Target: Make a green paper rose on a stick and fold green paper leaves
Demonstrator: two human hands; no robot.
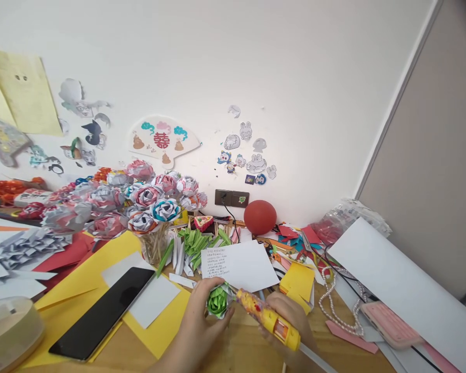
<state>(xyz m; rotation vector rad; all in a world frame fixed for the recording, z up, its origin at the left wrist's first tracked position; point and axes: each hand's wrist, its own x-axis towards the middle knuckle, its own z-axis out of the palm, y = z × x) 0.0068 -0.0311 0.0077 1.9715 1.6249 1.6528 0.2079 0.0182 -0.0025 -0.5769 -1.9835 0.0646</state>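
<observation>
My left hand (200, 316) is closed around a small green and white paper flower (218, 301), thumb below it and fingers above. My right hand (291, 318) grips a yellow hot glue gun (270, 320), with a whitish glue stick (314, 357) coming out of its back end. The gun's nozzle points left and meets the flower's right edge; whether it touches the petals I cannot tell. Just behind the flower lies a white sheet with handwriting (238, 267). Green folded paper strips (198, 246) are heaped beyond my left hand.
A vase (155, 246) of paper flowers (147, 197) stands at the back left. A black tablet or phone (104, 313) lies on yellow paper (81, 274). Further back are a red balloon (260, 217) and a wall socket (232, 198). To the right lie a bead string (330, 305) and a pink phone (390, 324).
</observation>
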